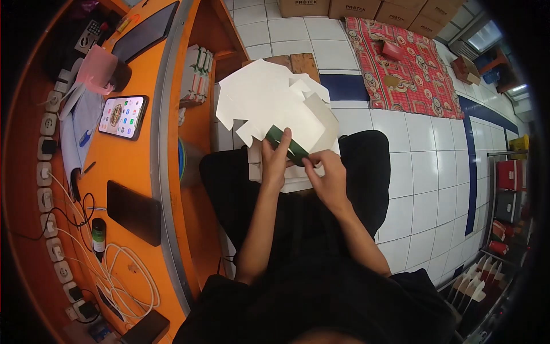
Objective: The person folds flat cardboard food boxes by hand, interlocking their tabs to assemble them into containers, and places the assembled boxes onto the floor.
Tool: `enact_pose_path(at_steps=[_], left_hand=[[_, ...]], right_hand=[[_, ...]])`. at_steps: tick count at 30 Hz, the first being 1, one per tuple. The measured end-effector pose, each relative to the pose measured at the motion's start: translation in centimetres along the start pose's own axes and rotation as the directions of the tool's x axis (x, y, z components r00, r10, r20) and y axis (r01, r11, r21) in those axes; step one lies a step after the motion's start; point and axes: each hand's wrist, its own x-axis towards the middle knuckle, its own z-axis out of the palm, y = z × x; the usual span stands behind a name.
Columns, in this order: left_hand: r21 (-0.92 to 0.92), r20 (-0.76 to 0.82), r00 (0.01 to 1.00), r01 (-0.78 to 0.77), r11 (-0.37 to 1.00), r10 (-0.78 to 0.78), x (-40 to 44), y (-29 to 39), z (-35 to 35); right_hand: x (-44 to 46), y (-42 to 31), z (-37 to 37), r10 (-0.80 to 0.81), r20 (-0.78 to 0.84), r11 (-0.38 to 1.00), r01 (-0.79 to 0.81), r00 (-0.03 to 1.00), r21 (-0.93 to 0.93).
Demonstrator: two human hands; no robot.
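White die-cut cardboard sheets [263,94] with flaps and notches lie stacked on a wooden surface [303,65] in front of my lap. A dark green panel [288,145] with a small white mark is between my hands, over the near edge of the sheets. My left hand [276,157] grips its left part, with the thumb lying across the green face. At its right end, my right hand [327,176] pinches the edge between thumb and fingers.
On the left, an orange desk [137,74] holds a lit phone [122,117], a black case [134,212], cables and several plugs. Folded boxes [197,74] sit on its shelf. A red patterned mat [401,71], cartons [352,10] and a rack [492,218] stand beyond.
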Motion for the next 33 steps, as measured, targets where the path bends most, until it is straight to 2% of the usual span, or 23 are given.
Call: enact_pose_path(at_steps=[1,2,3,7,9,10,12,13,14,16,17,18,19,20,21,22,24,26,28,30,32,33], left_hand=[[0.009,0.042,0.999,-0.024,1.0,0.023,-0.2,-0.2,0.1],[0.017,0.088,0.995,-0.048,0.999,0.047,-0.3,-0.4,0.2],[0.065,0.067,0.995,-0.08,0.995,0.076,-0.1,-0.9,0.3],[0.152,0.131,0.989,-0.092,0.984,0.072,0.7,-2.6,-0.8],[0.204,0.244,0.966,-0.142,0.969,0.09,1.3,-3.6,-1.6],[0.203,0.246,0.965,-0.144,0.968,0.092,1.7,-3.5,-2.1],[0.067,0.23,0.967,0.099,0.993,-0.112,2.4,-3.0,-4.0],[0.03,0.168,0.978,0.119,0.992,-0.122,3.7,-3.0,-4.8],[0.035,0.169,0.978,0.119,0.992,-0.124,4.5,-3.1,-5.7],[0.169,-0.067,0.993,-0.088,0.982,0.101,4.2,-0.5,-5.8],[0.291,-0.118,0.989,-0.057,0.955,0.094,5.5,-0.5,-6.5],[0.293,-0.12,0.988,-0.058,0.954,0.097,5.9,-0.2,-6.8],[0.48,-0.112,0.985,-0.061,0.875,0.13,6.3,0.1,-6.9],[0.647,-0.098,0.982,-0.059,0.76,0.16,6.6,0.2,-7.0],[0.697,-0.085,0.957,-0.143,0.703,0.279,5.2,1.3,-5.9],[0.697,-0.084,0.956,-0.145,0.702,0.28,4.8,0.8,-5.7],[0.527,-0.085,0.95,-0.213,0.823,0.3,4.3,0.0,-5.6],[0.519,-0.075,0.955,-0.209,0.829,0.288,3.8,-1.1,-5.4],[0.292,-0.145,0.969,-0.154,0.944,0.202,2.3,-1.6,-4.2],[0.274,-0.145,0.969,-0.155,0.949,0.2,1.8,-2.9,-3.9],[0.111,-0.163,0.949,-0.255,0.96,0.271,2.1,-5.6,-4.2],[0.164,-0.157,0.943,-0.269,0.949,0.294,1.9,-6.0,-4.4]], right_hand=[[0.0,-0.2,0.1,0.002,0.001,1.0,-0.002,1.0,0.0],[0.1,-0.4,0.2,0.091,0.005,0.996,-0.091,0.996,-0.003],[0.3,-0.4,0.2,0.178,0.007,0.984,-0.177,0.984,-0.007],[0.4,-0.1,0.6,0.116,-0.01,0.993,-0.117,0.993,-0.021],[0.1,0.2,1.0,0.023,-0.005,0.993,-0.023,1.0,-0.114],[0.0,0.6,1.4,0.021,-0.007,0.993,-0.021,1.0,-0.115],[-0.4,1.5,2.0,0.24,0.117,0.961,-0.253,0.964,0.11],[0.1,0.6,1.2,0.427,0.288,0.889,-0.457,0.857,0.041],[0.0,0.9,1.5,0.429,0.286,0.887,-0.459,0.857,0.043],[-0.6,1.5,2.6,0.363,0.281,0.899,-0.413,0.888,0.145],[-0.7,1.5,3.0,0.364,0.282,0.897,-0.415,0.888,0.149],[-0.6,1.4,3.4,0.352,0.316,0.917,-0.393,0.881,0.074],[-0.3,1.4,3.7,0.34,0.349,0.932,-0.361,0.873,-0.002],[-0.2,1.7,4.3,0.336,0.349,0.934,-0.358,0.875,-0.002],[-0.3,2.1,5.0,0.335,0.347,0.94,-0.337,0.876,-0.054],[-0.3,2.3,5.6,0.335,0.344,0.942,-0.318,0.877,-0.106],[-0.2,2.6,6.6,0.34,0.351,0.94,-0.325,0.873,-0.102],[-0.2,3.0,7.5,0.345,0.361,0.938,-0.333,0.866,-0.098],[-0.3,3.3,8.0,0.321,0.301,0.947,-0.31,0.898,-0.084],[-0.2,3.5,8.0,0.341,0.305,0.938,-0.344,0.889,-0.045],[-0.1,3.8,8.1,0.354,0.304,0.929,-0.37,0.884,-0.005],[0.0,4.0,8.3,0.348,0.316,0.929,-0.369,0.882,0.006]])
